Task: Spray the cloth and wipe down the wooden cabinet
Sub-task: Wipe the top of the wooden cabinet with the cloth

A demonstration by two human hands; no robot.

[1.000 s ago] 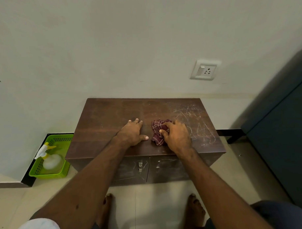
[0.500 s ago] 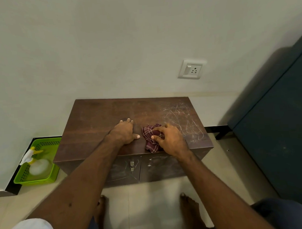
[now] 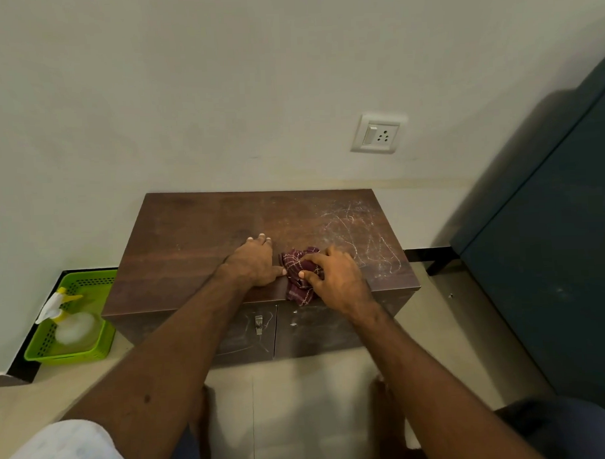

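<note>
Near the front edge of the wooden cabinet (image 3: 198, 233), just right of frame centre, the maroon checked cloth (image 3: 298, 286) lies bunched under the right hand (image 3: 339, 279), whose curled fingers and thumb pinch it against the scratched top. Just left of it the left hand (image 3: 252, 265) rests flat on the wood, fingers straight and close together, thumb pointing toward the cloth. At lower left, a spray bottle (image 3: 74, 326) sits in a green basket (image 3: 86, 277) on the floor (image 3: 300, 401).
</note>
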